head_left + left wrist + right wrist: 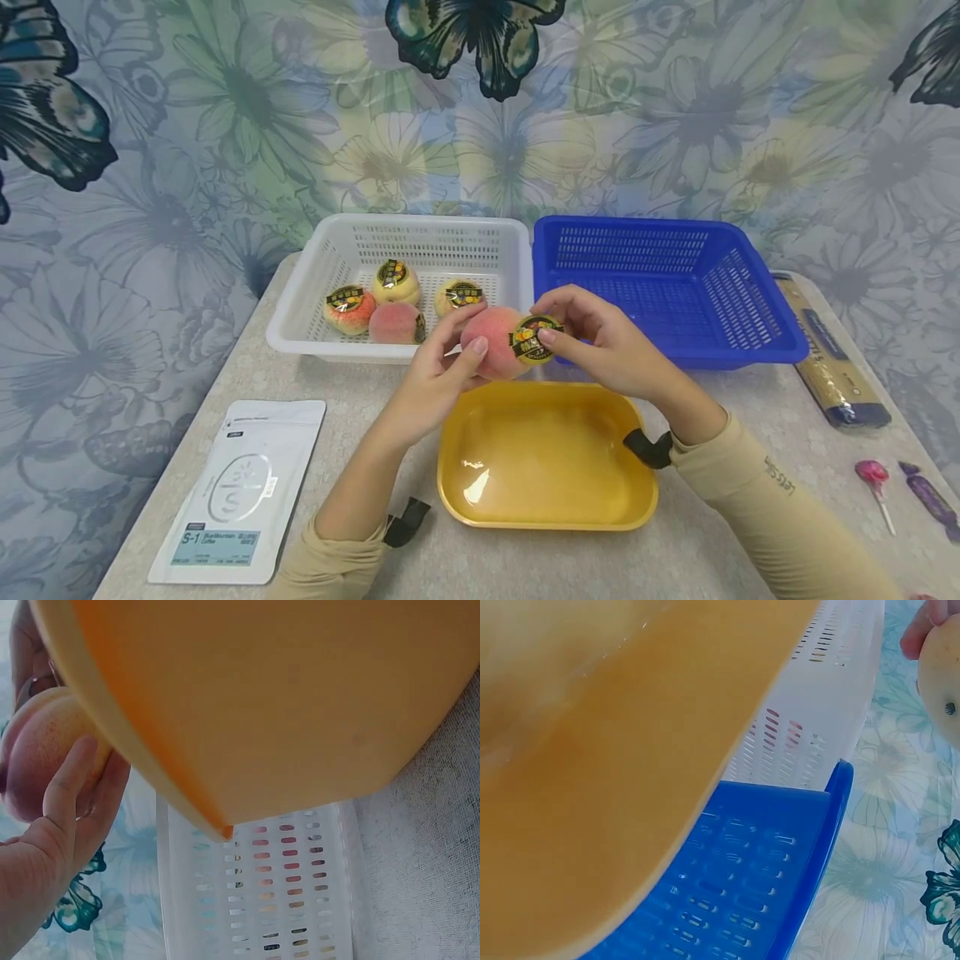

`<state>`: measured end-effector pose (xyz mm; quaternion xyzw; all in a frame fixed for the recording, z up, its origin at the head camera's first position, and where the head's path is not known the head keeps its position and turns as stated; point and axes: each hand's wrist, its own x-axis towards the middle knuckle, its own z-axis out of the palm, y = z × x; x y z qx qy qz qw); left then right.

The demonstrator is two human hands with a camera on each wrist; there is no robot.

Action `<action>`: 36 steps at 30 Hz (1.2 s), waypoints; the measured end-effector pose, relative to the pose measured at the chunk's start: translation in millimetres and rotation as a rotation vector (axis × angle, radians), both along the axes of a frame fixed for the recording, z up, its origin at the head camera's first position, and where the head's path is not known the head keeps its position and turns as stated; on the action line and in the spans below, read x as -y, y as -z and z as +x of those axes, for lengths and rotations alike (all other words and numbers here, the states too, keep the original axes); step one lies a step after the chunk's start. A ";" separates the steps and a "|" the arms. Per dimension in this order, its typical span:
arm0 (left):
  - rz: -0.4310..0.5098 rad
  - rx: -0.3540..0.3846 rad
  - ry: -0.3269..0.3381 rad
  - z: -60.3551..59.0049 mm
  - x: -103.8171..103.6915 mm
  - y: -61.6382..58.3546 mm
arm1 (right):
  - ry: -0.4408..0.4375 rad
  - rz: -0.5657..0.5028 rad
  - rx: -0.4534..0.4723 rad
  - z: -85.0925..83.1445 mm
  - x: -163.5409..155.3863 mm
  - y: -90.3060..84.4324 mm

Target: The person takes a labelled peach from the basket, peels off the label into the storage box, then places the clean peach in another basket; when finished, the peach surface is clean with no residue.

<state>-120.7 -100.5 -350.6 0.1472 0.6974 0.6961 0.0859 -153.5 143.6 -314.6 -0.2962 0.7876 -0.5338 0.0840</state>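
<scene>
I find the left hand (442, 371) gripping a peach (493, 340); the right hand (613, 348) pinches its labelled end (yellow tray (547, 458) nearer); white basket (420, 222), far left, holds four peaches (393, 323).

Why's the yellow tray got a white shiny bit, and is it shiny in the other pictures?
Head view: bright glare on the yellow tray, probably reflected light; left wrist view: its outside is shaded, with no such glare; right wrist view: mostly soft and smeary, perhaps too close, with tiny glints.

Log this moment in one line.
left hand: grips peach; right hand: thumb on peach's label; white basket: four more peaches; blue basket: beside white basket
</scene>
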 end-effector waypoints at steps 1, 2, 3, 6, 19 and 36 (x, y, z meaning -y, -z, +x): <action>0.001 0.002 0.001 -0.2 0.1 0.0 | 0.004 0.003 -0.005 0.3 -0.4 0.2; 0.002 0.004 0.001 -0.4 0.1 0.1 | 0.008 0.005 -0.010 0.7 -1.1 0.4; 0.003 0.006 0.001 -0.6 0.2 0.0 | 0.013 0.007 -0.019 0.8 -1.8 0.6; 0.001 0.009 -0.003 -1.5 1.0 0.3 | 0.040 0.016 -0.052 1.8 -4.9 1.5; 0.032 0.017 -0.014 -2.7 3.8 -1.3 | 0.155 0.089 -0.153 13.6 -31.5 4.4; 0.043 0.031 -0.022 -1.7 3.0 -2.5 | 0.147 -0.011 -0.336 17.5 -49.4 17.6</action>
